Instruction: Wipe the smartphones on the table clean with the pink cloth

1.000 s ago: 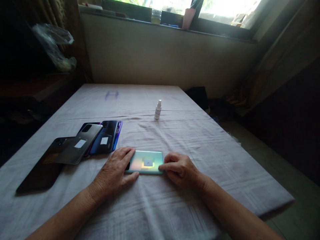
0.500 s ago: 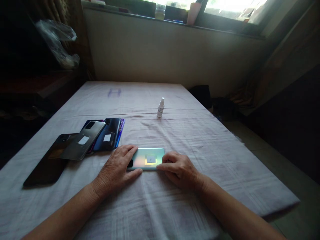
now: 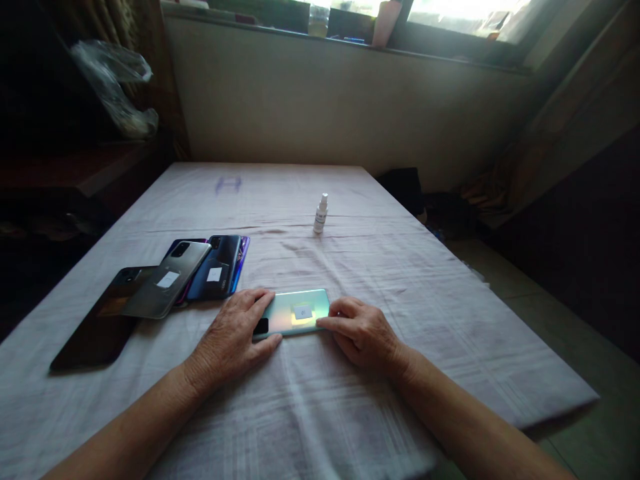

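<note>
A pale mint, shimmering phone (image 3: 281, 311) lies back side up in front of me, with a small white label (image 3: 303, 312) stuck on it. My left hand (image 3: 239, 328) holds its camera end, fingers along the far edge and thumb along the near edge. At the opposite end, my right hand (image 3: 364, 333) has its fingers bent around the corner, with the index fingertip on the near right part of the back. The fingers hide both ends of the phone in part.
Left of my hands lie a black phone (image 3: 95, 333), a grey one (image 3: 173, 277) overlapping it, and a dark blue one (image 3: 220, 267) with purple-edged ones beneath. A small white spray bottle (image 3: 321, 215) stands farther back on the clothed table (image 3: 280, 200). A wall lies beyond.
The right end of the mint phone has lifted or turned slightly away from me. My right hand has shifted a little with it; the left hand stays nearly in place.
</note>
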`<action>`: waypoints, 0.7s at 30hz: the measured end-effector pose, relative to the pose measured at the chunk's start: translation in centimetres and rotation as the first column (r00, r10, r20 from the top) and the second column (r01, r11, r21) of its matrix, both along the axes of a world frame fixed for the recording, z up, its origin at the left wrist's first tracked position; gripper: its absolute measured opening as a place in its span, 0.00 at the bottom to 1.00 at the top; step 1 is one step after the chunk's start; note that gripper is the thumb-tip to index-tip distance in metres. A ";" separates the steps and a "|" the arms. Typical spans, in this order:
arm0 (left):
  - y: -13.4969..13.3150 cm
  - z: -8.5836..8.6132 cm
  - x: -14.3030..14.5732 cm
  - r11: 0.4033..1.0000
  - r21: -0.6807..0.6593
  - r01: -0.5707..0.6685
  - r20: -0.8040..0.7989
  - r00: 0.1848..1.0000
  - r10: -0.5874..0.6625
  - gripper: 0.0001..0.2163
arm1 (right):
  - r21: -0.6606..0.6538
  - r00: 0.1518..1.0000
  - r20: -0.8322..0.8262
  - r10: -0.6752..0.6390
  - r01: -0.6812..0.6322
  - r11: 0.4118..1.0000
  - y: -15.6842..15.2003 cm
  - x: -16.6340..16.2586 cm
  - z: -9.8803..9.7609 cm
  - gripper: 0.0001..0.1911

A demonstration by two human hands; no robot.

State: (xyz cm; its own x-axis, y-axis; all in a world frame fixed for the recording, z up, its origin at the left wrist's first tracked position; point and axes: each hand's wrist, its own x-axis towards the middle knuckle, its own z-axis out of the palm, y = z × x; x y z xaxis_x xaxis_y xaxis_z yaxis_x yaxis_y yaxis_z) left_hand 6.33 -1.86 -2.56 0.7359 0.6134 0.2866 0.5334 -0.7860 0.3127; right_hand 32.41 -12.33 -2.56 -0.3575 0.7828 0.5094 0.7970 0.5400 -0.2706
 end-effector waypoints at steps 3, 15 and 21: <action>-0.5 0.3 0.3 0.999 0.006 -0.054 -0.032 0.998 0.054 0.27 | -0.010 0.991 0.001 -0.131 0.131 0.991 0.2 0.6 -0.3 0.14; -2.9 2.7 0.1 0.995 -0.096 -0.038 -0.186 0.982 0.019 0.25 | -0.145 0.831 0.291 -0.473 0.527 0.837 -1.8 -1.5 0.5 0.20; -1.7 2.9 -1.0 0.985 -0.160 0.062 -0.183 0.979 -0.092 0.23 | -0.090 0.927 0.197 -0.320 0.342 0.935 -3.5 -3.6 -0.1 0.19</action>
State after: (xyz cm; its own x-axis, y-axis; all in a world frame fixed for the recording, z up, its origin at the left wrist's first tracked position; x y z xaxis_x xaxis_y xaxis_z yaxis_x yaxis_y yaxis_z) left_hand 5.37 -3.61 0.39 0.8144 0.5785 0.0452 0.5341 -0.7778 0.3313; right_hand 28.79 -15.87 -2.65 -0.1423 0.9234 0.3564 0.9654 0.2090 -0.1561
